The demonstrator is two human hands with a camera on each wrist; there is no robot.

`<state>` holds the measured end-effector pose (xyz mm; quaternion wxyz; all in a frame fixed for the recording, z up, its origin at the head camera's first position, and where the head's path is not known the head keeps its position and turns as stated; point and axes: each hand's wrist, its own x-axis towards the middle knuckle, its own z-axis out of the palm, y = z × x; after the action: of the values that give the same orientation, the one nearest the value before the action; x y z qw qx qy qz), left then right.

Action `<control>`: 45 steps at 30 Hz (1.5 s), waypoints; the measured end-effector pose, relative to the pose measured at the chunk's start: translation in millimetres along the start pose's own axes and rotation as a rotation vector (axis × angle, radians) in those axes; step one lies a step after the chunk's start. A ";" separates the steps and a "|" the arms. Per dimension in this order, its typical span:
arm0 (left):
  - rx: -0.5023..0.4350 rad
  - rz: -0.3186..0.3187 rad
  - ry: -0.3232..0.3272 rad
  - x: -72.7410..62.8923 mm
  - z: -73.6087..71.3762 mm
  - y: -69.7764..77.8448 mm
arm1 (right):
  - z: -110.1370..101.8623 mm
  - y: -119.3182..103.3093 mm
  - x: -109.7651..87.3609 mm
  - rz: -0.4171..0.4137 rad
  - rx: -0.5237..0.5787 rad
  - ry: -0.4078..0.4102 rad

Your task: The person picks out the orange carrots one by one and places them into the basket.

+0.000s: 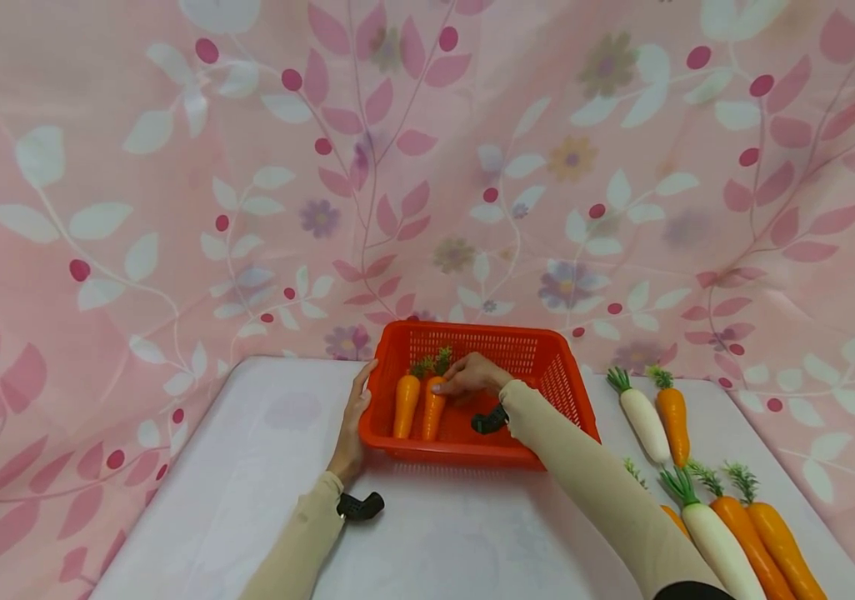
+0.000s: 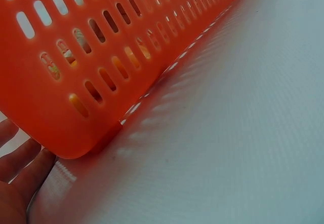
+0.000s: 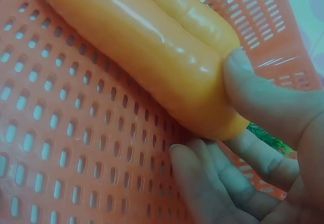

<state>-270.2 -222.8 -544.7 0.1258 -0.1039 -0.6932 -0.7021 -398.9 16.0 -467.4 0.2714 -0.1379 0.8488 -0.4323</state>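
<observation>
An orange-red plastic basket (image 1: 465, 450) with slotted walls stands on the table. Two carrots lie side by side at its left end, their green tops toward the back wall: a left carrot (image 1: 406, 408) and a right carrot (image 1: 433, 410). My right hand (image 1: 474, 374) reaches inside and holds the right carrot near its leafy end. In the right wrist view the thumb (image 3: 253, 84) presses on the carrot's thick end (image 3: 202, 100) while fingers curl under it. My left hand (image 1: 354, 417) rests along the basket's left side, its fingers (image 2: 25, 165) extended against the outer wall.
To the basket's right lie a white radish (image 1: 643, 423) and a carrot (image 1: 672, 421). Nearer, another radish (image 1: 723, 546) and more carrots (image 1: 783, 546) lie on the white table (image 1: 472, 533), partly behind my right sleeve. A pink floral cloth (image 1: 427, 208) hangs behind.
</observation>
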 end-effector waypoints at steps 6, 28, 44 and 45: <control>-0.015 0.005 -0.009 -1.2 2.9 -1.3 | -1.8 1.7 -7.1 -0.001 0.032 -0.030; -0.022 0.003 -0.032 -1.2 12.8 -5.3 | -21.5 9.2 -31.0 0.078 -0.096 0.062; -0.037 0.012 -0.008 0.0 1.6 -1.4 | -105.4 -6.6 -86.3 0.041 -0.158 0.176; -0.035 0.012 -0.008 0.1 1.0 -1.0 | -111.1 -6.2 -90.1 0.037 -0.167 0.199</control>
<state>-270.6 -221.9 -545.6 0.1255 -0.1130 -0.6805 -0.7130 -389.9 127.8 -378.4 0.1815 -0.1010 0.9070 -0.3665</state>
